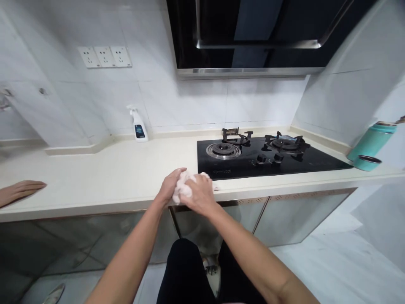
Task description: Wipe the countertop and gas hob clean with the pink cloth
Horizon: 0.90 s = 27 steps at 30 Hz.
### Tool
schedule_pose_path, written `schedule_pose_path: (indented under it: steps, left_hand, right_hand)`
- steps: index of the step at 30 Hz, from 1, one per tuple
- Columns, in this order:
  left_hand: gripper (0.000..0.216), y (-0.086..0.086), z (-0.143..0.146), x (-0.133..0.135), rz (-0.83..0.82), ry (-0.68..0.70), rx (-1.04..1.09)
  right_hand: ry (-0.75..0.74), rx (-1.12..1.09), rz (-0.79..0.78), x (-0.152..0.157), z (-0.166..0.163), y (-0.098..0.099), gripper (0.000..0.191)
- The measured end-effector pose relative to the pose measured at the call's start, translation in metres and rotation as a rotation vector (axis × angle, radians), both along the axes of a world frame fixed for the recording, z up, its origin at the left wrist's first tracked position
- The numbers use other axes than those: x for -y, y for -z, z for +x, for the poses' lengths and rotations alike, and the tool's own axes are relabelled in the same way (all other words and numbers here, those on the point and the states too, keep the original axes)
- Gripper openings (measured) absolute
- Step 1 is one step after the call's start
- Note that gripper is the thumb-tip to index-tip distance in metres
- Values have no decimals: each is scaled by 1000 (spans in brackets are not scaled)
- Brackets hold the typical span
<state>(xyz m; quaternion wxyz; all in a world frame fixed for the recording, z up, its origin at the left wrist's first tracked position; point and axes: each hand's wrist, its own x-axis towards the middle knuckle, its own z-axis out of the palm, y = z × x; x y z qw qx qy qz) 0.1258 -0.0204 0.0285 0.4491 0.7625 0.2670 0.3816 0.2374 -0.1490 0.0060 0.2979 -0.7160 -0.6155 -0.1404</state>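
Note:
A crumpled pale pink cloth (184, 185) is bunched between my two hands over the counter's front edge, by the near left corner of the gas hob (240, 162). My left hand (169, 185) grips its left side. From the right, my right hand (201, 192) has its fingers wrapped over the cloth. Parts of the fingers and the underside of the cloth are hidden.
A white spray bottle (138, 126) stands against the wall. One pot support (236, 137) sits off its burner at the hob's back. Right of the hob are a turquoise flask (373, 141) and a matching cup (366, 163). Another person's hand (25, 190) rests on the counter. A range hood (249, 38) hangs above.

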Motion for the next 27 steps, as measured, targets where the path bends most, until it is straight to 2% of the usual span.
schedule_pose_path:
  steps: [3, 6, 9, 13, 16, 20, 27]
  left_hand:
    - [75, -10, -17, -15, -207, 92, 34]
    - [77, -18, -32, -28, -331, 109, 33]
    - [78, -17, -36, -31, -313, 39, -4]
    - [73, -6, -33, -23, -165, -76, -30]
    - [68, -1, -31, -19, -26, -172, -113]
    - [64, -3, -30, -18, 80, -242, -225]
    - [52, -7, -28, -20, 184, -306, -355]
  right_hand:
    - [-161, 38, 15, -10, -19, 3, 51]
    - [-299, 177, 44, -13, -27, 10, 56]
    - [-380, 329, 89, -12, -25, 19, 53]
    - [-417, 373, 162, -2, -6, 34, 15]
    - [-385, 371, 262, 22, 27, 47, 8]
    - [-244, 413, 427, 74, 90, 62, 8]
    - [7, 432, 319, 172, 199, 73, 27]
